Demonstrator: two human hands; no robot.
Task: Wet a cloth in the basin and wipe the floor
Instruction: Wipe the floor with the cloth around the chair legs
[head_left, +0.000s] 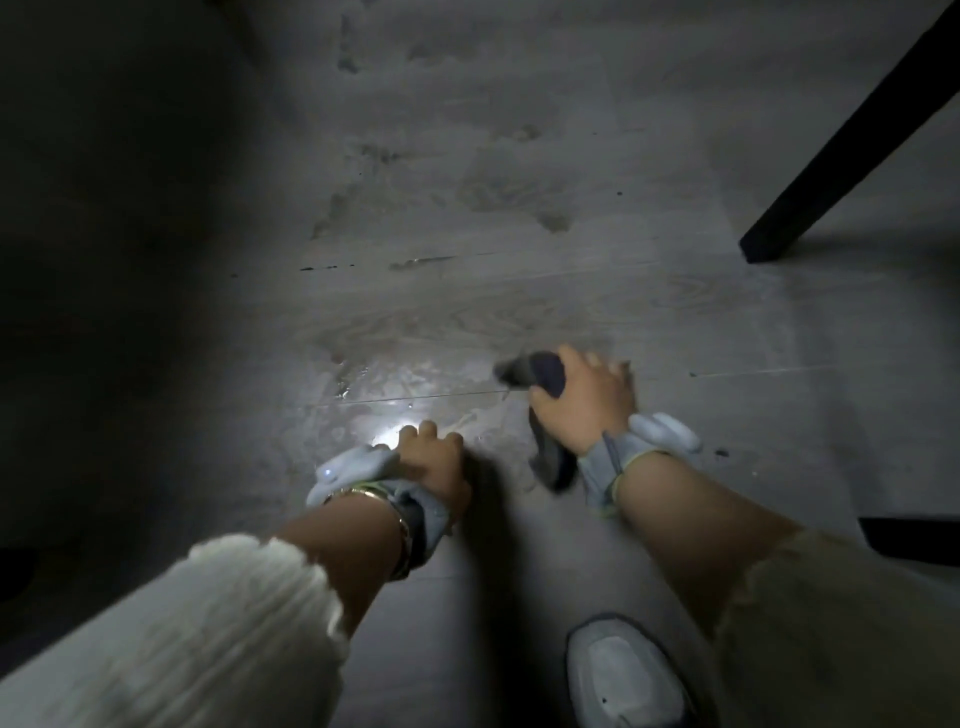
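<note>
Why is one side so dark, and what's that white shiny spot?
Head view: dim, the left edge falls into black shadow; the white spot is glare off the wet floor beside the left hand; the right hand and cloth are motion-blurred.

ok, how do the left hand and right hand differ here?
Right hand grips the dark cloth; left hand holds nothing, resting on the floor. Right hand is farther forward than left hand. Left hand's wrist bears a gold bracelet, right hand's none. Both wear grey straps.
</note>
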